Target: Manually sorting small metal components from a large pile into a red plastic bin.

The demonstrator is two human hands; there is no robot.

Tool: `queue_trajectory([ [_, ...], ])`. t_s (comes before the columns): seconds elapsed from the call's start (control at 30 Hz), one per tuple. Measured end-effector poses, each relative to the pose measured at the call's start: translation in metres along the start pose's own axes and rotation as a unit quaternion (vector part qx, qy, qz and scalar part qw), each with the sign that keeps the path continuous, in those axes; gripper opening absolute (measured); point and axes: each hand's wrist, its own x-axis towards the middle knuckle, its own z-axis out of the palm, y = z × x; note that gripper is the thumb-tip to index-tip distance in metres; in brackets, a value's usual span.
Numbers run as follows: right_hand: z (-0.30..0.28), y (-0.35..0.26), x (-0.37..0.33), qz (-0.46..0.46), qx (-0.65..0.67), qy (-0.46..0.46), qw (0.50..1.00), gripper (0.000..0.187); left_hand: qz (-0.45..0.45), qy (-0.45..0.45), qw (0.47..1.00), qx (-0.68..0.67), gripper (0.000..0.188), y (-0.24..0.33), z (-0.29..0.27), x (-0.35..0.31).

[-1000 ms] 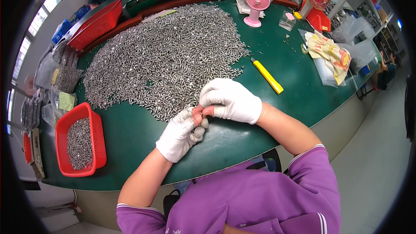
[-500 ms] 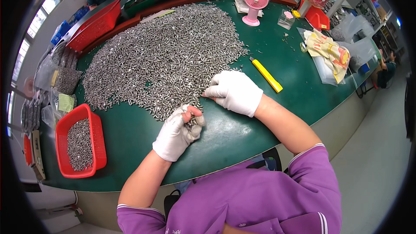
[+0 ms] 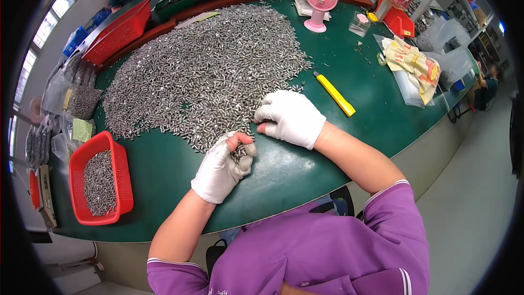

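Observation:
A broad heap of small metal pins (image 3: 202,65) covers much of the green table (image 3: 164,186). My left hand (image 3: 224,166), in a white glove with bare fingertips showing, is curled around several of these pins at the near edge of the heap. Just right of it, my right hand (image 3: 289,117), gloved too, rests at the heap's edge with thumb and fingers bent toward the pins. Whatever may be between its fingertips is too small to make out. A yellow utility knife (image 3: 334,94) lies to the right of that hand.
At the left stands a red basket (image 3: 101,180) with more pins inside. A pink fan (image 3: 321,6) and a small clear box (image 3: 359,24) are at the back. A yellow printed cloth (image 3: 413,68) lies at the right. Bags of pins (image 3: 84,101) sit along the left edge.
My right hand has shifted slightly left, and its thumb and fingers sit a little farther apart. My left hand stays nearly in place, still around the pins.

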Motion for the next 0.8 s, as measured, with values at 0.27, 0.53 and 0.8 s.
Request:
queue_trajectory([
  [0.27, -0.013, 0.014, -0.005, 0.039, -0.115, -0.013, 0.992, 0.006, 0.011, 0.005, 1.000, 0.001, 0.027, 0.002, -0.001, 0.000],
  [0.53, -0.041, 0.030, -0.008, 0.112, -0.104, 0.103, 0.983, 0.005, 0.007, 0.013, 1.000, 0.002, 0.026, 0.000, -0.002, 0.001],
  [0.8, -0.020, 0.010, -0.008, 0.015, -0.094, -0.027, 0.995, 0.015, 0.005, 0.006, 1.000, -0.006, 0.024, 0.000, -0.002, 0.002],
])
